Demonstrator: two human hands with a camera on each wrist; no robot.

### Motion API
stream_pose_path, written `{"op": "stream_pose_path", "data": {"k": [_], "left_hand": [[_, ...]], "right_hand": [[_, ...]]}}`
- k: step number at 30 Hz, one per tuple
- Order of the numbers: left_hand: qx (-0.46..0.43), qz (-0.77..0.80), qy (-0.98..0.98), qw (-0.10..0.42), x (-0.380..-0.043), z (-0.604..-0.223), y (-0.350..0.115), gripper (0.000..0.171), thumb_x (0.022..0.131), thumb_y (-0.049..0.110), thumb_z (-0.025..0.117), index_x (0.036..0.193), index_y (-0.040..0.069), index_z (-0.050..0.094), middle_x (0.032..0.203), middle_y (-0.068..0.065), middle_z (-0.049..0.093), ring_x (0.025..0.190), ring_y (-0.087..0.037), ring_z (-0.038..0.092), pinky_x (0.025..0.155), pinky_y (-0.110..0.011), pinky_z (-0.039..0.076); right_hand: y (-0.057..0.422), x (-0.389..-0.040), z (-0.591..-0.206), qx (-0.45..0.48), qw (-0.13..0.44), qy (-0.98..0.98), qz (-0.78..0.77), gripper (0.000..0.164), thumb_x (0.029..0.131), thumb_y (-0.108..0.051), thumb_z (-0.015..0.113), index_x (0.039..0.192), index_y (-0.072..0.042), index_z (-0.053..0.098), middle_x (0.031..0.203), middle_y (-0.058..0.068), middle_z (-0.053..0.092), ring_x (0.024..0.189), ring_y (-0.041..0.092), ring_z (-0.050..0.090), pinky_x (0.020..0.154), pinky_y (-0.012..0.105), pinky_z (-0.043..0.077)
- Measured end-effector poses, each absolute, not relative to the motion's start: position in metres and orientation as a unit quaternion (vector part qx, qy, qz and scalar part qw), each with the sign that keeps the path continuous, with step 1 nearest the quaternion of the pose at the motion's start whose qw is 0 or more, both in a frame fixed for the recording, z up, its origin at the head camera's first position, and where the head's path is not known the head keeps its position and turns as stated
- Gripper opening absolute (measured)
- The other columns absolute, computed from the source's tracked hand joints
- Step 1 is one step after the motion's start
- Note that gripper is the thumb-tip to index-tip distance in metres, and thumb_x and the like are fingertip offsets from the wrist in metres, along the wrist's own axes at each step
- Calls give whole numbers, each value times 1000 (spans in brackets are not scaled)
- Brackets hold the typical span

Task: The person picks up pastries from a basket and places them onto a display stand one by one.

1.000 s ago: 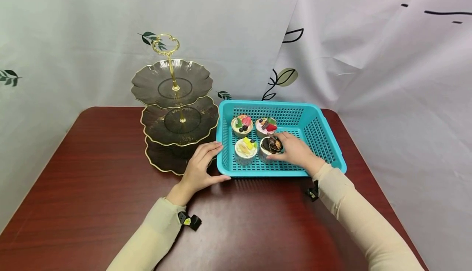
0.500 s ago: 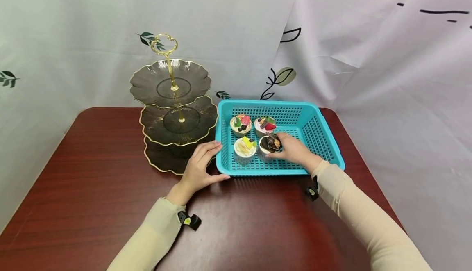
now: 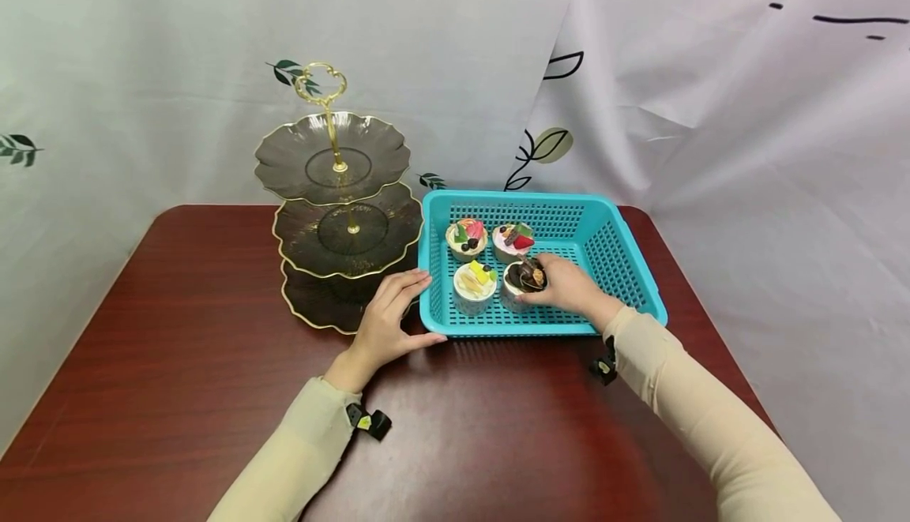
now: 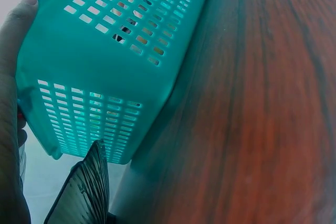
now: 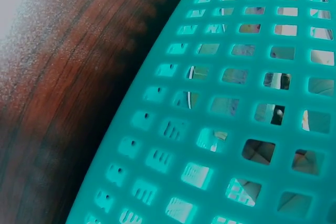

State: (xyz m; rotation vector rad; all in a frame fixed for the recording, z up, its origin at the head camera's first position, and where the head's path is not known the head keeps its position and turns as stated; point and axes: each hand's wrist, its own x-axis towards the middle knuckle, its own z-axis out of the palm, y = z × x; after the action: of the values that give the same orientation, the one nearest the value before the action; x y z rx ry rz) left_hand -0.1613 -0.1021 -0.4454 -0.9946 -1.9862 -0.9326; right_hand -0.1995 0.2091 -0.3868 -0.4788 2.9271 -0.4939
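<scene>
In the head view, my right hand (image 3: pixel 570 286) reaches into the turquoise basket (image 3: pixel 519 329) and holds a chocolate-topped cupcake (image 3: pixel 520 277) between thumb and fingers. The cupcake is upright in the front row. Beside it stands a cupcake with yellow fruit (image 3: pixel 474 286); behind are two more, a pink-and-green topped cupcake (image 3: pixel 466 238) and a strawberry-topped cupcake (image 3: pixel 513 241). My left hand (image 3: pixel 384 322) spans the basket's front left corner, fingers against the left rim and thumb at the front. Through the basket wall (image 5: pixel 157 145), the right wrist view shows only fragments of the hand.
Left of the basket stands a three-tier dark cake stand (image 3: pixel 334 163) with gold edges and a gold handle (image 3: pixel 321 84). Its lower plates come close to the basket's left side. Both stand on a reddish-brown wooden table (image 3: pixel 178 332), with a pale patterned curtain (image 3: pixel 441 56) behind.
The view shifts slightly. My right fingers have settled closer around the chocolate-topped cupcake, which stays in its place. My left hand keeps its position at the basket corner.
</scene>
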Motion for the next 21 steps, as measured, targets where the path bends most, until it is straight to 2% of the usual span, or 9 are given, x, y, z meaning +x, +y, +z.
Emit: {"op": "stream_pose_path", "data": {"k": [14,21], "left_hand": [[-378,-384,-765,353,-160,-450,-99,83,78,67,62,118,-7,63,120,-21,62,117,-33,54,112,-25,36],[-369,-398,-761,356,-157,-450,-101,83,77,66,64,117,-7,63,121,-19,62,117,-34,55,111,-27,37]], "right_hand": [[215,-192,-374,-150,38,974,-166,63,74,-53,77,111,-4,59,96,9,63,80,19,58,63,31,49],[213,-191,-361,-175,22,968,-177,58,76,-50,77,109,-6,61,93,7,65,77,16,57,62,28,47]]}}
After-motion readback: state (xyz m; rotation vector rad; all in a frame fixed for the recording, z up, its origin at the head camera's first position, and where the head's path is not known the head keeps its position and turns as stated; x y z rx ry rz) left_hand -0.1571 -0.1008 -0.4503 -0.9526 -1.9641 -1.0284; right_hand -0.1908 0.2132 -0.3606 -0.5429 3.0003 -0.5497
